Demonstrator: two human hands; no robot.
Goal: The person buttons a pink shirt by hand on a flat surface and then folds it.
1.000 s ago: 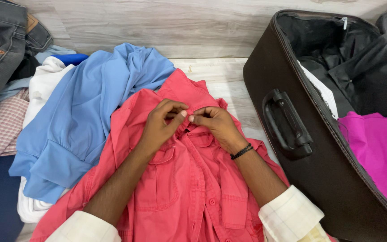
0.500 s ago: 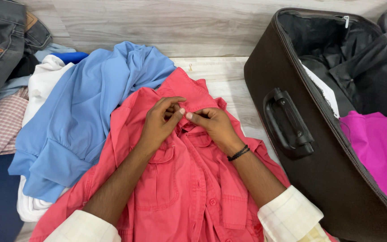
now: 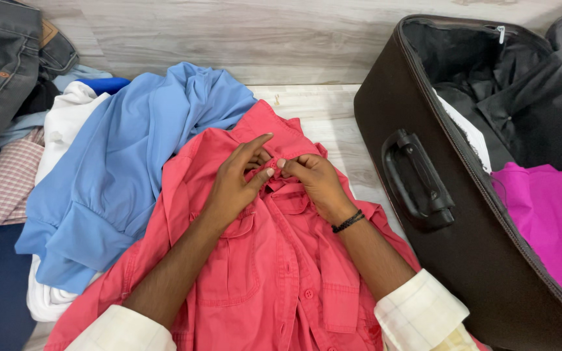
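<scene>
Your left hand (image 3: pixel 239 175) and right hand (image 3: pixel 310 179) both pinch the placket just below the collar of the red shirt (image 3: pixel 274 273), thumbs nearly touching. The shirt lies face up on the floor (image 3: pixel 320 114), between a blue shirt (image 3: pixel 118 162) and an open black suitcase (image 3: pixel 424 195).

There is one view, from a camera worn on the person's head. It looks steeply down and forward over both forearms, close enough that the sleeves are cut off by the bottom edge. The red shirt (image 3: pixel 274 260) fills the lower middle, the wooden floor (image 3: pixel 229 32) runs along the top, and the open suitcase (image 3: pixel 463 214) runs off the right edge.
</scene>
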